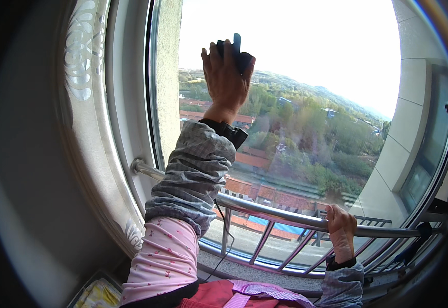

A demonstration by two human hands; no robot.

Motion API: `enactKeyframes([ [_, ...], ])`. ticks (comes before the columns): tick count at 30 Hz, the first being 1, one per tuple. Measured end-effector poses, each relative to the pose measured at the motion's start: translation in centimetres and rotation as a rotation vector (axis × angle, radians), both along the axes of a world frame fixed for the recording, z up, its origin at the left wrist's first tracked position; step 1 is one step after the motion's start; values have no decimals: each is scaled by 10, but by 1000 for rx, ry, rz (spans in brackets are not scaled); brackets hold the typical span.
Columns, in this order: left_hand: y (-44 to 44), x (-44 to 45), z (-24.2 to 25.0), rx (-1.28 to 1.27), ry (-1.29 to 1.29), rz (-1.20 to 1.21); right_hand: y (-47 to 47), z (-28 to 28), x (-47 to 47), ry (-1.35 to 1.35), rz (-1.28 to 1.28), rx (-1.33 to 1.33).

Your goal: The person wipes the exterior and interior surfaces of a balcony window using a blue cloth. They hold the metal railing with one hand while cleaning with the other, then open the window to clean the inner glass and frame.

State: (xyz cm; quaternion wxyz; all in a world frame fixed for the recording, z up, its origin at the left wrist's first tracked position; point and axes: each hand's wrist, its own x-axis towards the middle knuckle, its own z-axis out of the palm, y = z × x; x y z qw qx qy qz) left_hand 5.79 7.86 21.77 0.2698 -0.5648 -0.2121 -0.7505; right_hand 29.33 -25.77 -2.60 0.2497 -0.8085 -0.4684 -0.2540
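Raised high, my left hand [228,77] presses a dark object [243,57] flat against the window pane [293,127]; its fingers are spread over it, and the object's exact kind cannot be told against the bright sky. A black band with a small dark device [233,134] sits on that wrist. Lower right, my right hand [340,227] is closed around the round metal handrail [278,211] in front of the glass. A thin black cable [229,235] hangs near my left forearm, passing the rail.
Metal balusters [262,242] stand below the handrail, over a speckled stone sill [258,272]. A patterned curtain [81,50] hangs along the left window frame [129,96]. At the bottom left is a container with yellow and white cloth-like contents [98,295]. Dark items hang at the far right.
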Motion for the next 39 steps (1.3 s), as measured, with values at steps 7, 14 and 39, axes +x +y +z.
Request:
enactKeyframes([
  [7, -124, 99, -2, 342, 510, -305, -1, -2, -5, -60, 13, 93],
  [14, -79, 69, 35, 458, 367, -102, 0, -7, -4, -81, -14, 120],
  [39, -33, 57, 141, 553, 311, 186, 1, -3, -10, -92, 8, 181],
])
